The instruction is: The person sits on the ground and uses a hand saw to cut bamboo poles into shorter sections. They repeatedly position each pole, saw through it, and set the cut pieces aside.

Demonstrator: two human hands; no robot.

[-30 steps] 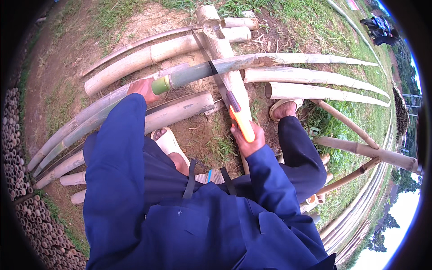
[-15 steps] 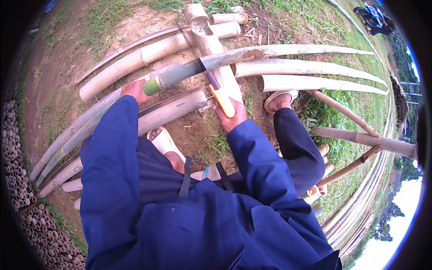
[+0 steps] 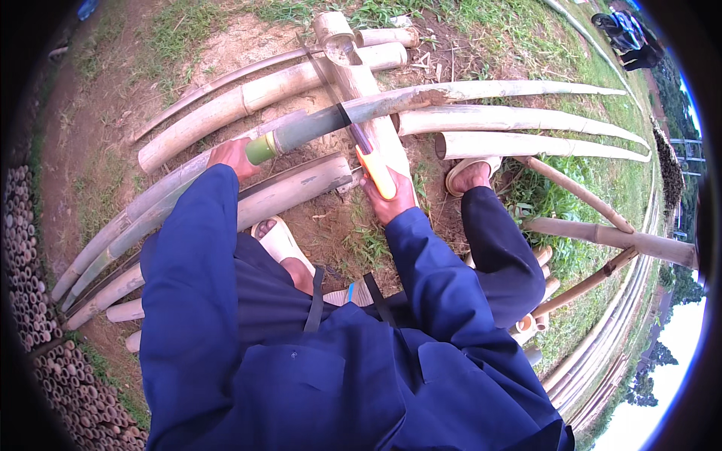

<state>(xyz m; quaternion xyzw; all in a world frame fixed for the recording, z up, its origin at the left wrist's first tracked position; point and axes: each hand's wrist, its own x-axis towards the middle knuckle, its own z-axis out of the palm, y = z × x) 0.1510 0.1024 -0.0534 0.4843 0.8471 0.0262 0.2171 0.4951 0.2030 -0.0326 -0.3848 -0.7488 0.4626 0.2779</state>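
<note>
In my right hand (image 3: 390,197) is the yellow handle of a handsaw (image 3: 378,173), fingers wrapped round it. The long thin saw blade slants away to the upper left and crosses a greenish-grey bamboo pole (image 3: 308,129). My left hand (image 3: 232,158) grips that pole near its bright green end, left of the blade. Beneath the pole, a thick pale bamboo post (image 3: 368,84) with a notched far end lies pointing away from me. How deep the blade sits in the pole, I cannot tell.
Split and whole bamboo lengths (image 3: 218,116) lie left of the post; more poles (image 3: 519,116) stretch right. A bamboo frame (image 3: 594,231) stands at right. Stacked cut bamboo (image 3: 79,391) fills the lower left. My sandalled feet (image 3: 282,239) straddle bare soil. A blue motorcycle (image 3: 624,30) is far right.
The whole view has shifted slightly, so things sit a little farther right and lower. Both hands keep their grips, and the saw still crosses the pole at about the same place.
</note>
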